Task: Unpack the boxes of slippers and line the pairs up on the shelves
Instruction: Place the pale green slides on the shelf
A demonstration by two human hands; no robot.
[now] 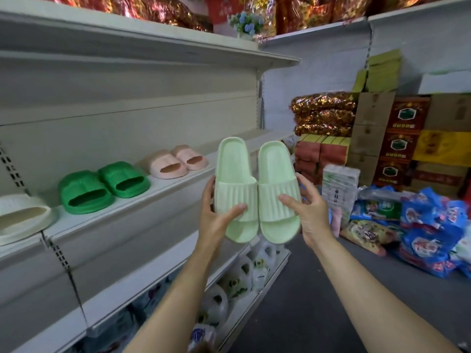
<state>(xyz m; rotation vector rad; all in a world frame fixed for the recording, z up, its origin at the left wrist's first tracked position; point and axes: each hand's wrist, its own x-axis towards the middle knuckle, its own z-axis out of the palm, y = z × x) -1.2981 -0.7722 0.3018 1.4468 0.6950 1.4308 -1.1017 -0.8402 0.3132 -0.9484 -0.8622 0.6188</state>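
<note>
hands: left hand (216, 212) and right hand (309, 210) each wrapped round one pale green slipper (235, 189)
shelf (163, 189): green pair (102, 187), pink pair (175, 161) lined up

I had both bare forearms stretched up and forward, side by side. My left hand (216, 215) curled with its thumb across the front; my right hand (309, 212) mirrored it, thumb forward, fingers wrapped behind.
</note>
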